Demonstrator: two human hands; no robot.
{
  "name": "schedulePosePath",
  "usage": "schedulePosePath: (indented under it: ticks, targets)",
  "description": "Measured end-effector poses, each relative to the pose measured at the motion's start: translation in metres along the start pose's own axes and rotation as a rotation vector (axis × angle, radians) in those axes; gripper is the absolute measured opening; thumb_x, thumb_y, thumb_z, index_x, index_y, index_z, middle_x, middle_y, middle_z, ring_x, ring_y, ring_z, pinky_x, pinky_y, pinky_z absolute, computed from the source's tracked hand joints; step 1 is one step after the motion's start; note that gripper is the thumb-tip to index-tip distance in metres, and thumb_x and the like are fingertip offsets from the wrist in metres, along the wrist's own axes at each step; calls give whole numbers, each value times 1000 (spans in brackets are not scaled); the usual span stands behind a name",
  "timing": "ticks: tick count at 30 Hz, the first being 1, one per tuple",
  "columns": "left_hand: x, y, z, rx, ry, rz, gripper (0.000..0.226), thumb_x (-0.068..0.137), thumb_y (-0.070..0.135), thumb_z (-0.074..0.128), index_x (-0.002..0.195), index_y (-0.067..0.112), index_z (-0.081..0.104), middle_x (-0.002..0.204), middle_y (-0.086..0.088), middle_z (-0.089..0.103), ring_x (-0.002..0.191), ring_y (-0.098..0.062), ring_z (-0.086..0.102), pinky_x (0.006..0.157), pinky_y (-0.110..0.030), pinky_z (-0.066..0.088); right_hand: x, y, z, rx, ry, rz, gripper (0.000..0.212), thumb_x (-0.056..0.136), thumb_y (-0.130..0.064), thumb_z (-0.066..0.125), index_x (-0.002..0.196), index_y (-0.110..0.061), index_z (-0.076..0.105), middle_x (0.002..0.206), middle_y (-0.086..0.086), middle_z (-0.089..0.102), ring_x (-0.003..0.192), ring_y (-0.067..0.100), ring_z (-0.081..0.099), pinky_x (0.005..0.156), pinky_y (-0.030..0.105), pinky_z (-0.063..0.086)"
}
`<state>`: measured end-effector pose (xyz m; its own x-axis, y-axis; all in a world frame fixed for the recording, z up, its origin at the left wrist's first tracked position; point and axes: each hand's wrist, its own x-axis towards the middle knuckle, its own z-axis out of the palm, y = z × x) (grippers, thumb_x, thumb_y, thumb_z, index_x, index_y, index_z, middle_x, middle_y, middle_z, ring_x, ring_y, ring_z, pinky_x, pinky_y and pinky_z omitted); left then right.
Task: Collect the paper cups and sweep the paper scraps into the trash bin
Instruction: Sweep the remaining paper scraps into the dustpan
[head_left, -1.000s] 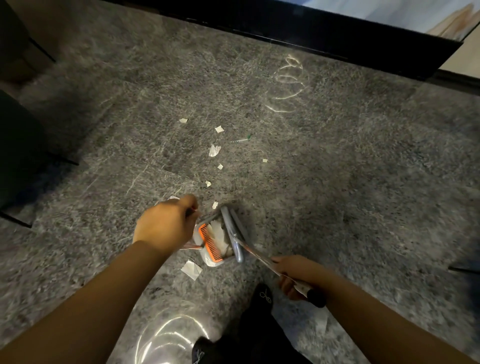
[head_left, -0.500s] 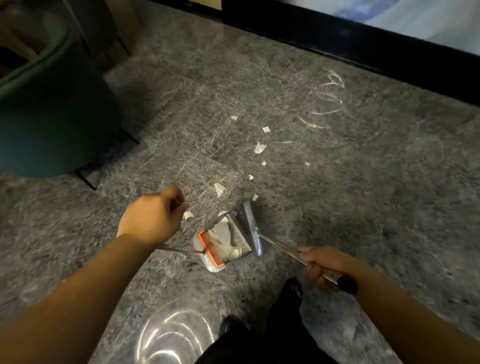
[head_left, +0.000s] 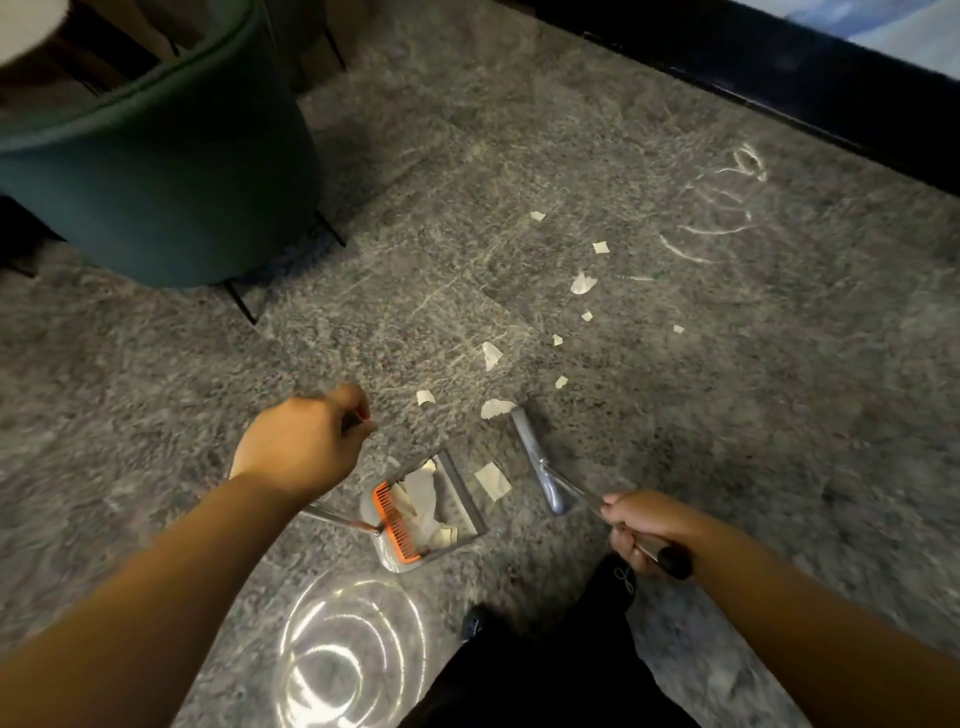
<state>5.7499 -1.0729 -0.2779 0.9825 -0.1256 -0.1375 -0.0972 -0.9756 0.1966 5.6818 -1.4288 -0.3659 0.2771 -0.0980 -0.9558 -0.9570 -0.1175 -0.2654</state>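
Observation:
My left hand (head_left: 301, 447) grips the long handle of a grey dustpan (head_left: 462, 499) that rests on the floor and holds crumpled paper beside an orange comb (head_left: 396, 522). My right hand (head_left: 641, 527) is closed on the metal handle of a broom, whose narrow grey head (head_left: 535, 460) lies on the floor just right of the pan. One paper scrap (head_left: 493, 480) sits between pan and broom head. Several more scraps (head_left: 583, 283) trail away across the grey stone floor.
A dark green round chair (head_left: 171, 171) on thin black legs stands at the upper left. A black baseboard (head_left: 753, 78) runs along the far wall. My dark shoe (head_left: 618, 577) is just below the right hand.
The view has swung left, bringing the green chair in. The broom head has drawn away from the pan to the right, leaving one scrap in the gap.

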Motion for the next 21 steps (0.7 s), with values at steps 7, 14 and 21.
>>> schedulePosePath:
  ticks: [7, 14, 21]
  targets:
    - [-8, -6, 21, -16, 44, -42, 18, 88, 48, 58, 93, 31, 54, 83, 0, 69, 78, -30, 64, 58, -28, 38, 30, 19, 34, -34, -148, 108, 19, 100, -16, 31, 103, -23, 48, 37, 0, 44, 29, 9, 41, 34, 15, 32]
    - [-12, -8, 21, -16, 53, -46, 16, 89, 46, 59, 95, 32, 55, 80, 1, 68, 72, -29, 64, 56, -27, 41, 19, 22, 61, -49, -306, 140, 26, 101, -17, 27, 113, -30, 46, 45, -2, 41, 35, 6, 38, 35, 14, 29]
    - [-23, -25, 16, -12, 69, -57, 15, 90, 44, 60, 94, 29, 58, 76, 0, 67, 67, -30, 62, 53, -27, 42, -7, 4, 55, -80, -310, 67, 34, 104, -21, 29, 135, -30, 38, 54, -2, 40, 34, 4, 36, 35, 13, 28]
